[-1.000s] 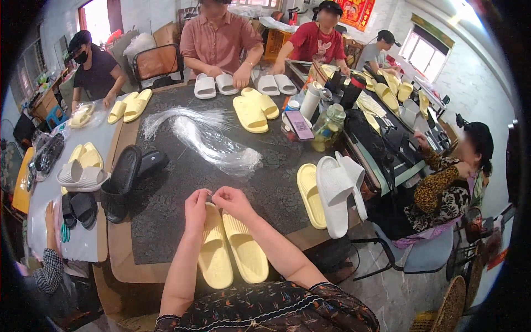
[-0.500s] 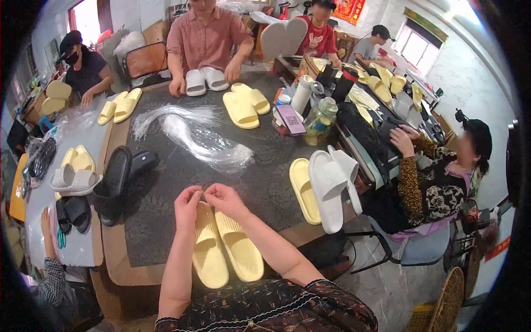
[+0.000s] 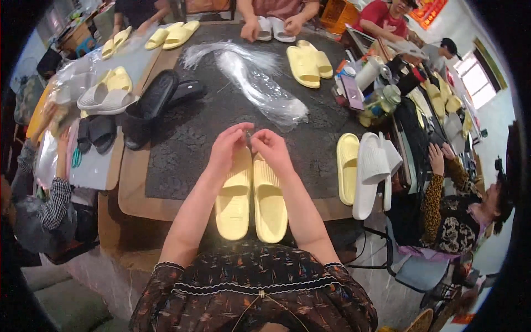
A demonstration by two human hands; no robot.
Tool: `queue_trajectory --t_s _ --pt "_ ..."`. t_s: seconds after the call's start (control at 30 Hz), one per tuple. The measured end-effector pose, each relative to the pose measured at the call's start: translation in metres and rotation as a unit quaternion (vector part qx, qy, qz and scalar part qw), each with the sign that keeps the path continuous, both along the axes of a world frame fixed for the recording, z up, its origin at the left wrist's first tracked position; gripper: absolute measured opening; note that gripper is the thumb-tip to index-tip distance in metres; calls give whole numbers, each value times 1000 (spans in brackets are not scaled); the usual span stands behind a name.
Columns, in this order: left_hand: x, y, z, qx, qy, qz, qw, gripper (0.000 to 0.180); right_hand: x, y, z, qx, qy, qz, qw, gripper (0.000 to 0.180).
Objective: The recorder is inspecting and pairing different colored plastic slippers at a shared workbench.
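Note:
A pair of yellow slide sandals [image 3: 232, 203] lies side by side in front of me, at the table's near edge, heels toward me. My left hand [image 3: 228, 152] is over the toe of the left one, with thumb and forefinger pinched. Beside it, my right hand [image 3: 271, 150] is pinched just above the toe of the right one. Their fingertips nearly meet, and something small and thin seems to be between them, too small to name. Beyond my hands lies a bundle of thin clear plastic strands [image 3: 257, 91] in a plastic wrap.
Black slides [image 3: 152, 105] lie to my left, white slides [image 3: 371, 171] and a single yellow slide [image 3: 347, 166] to my right. Another yellow pair [image 3: 310, 63] sits farther back, near a phone [image 3: 352, 91] and a jar [image 3: 381, 104]. Several people work around the table [image 3: 182, 171].
The view has tilted down and turned left, so the table appears shifted right and upward. My hands stay at the sandals' toes; the fingertips have drawn slightly apart.

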State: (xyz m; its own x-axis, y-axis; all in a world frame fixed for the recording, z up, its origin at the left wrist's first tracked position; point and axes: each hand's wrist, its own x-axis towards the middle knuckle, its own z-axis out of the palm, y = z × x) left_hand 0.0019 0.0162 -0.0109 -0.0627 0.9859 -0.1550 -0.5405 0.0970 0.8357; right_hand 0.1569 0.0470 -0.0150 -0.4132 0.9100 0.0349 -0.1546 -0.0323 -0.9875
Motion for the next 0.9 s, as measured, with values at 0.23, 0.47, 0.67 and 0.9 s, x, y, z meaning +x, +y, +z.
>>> queue_trajectory --t_s 0.23,0.47,0.67,0.9 --pt "-5 -5 -11 70 59 -12 996 27 -7 -7 -1 3 1 8 1000 6" --pt "6 -17 18 30 142 38 989 24 -3 -8 -4 -8 -3 -10 1000 7" --pt "3 -12 7 43 150 59 986 16 -3 -8 -1 2 1 -16 1000 7" --pt "0 -10 3 61 146 66 985 15 -6 -7 -1 -4 11 -9 1000 8"
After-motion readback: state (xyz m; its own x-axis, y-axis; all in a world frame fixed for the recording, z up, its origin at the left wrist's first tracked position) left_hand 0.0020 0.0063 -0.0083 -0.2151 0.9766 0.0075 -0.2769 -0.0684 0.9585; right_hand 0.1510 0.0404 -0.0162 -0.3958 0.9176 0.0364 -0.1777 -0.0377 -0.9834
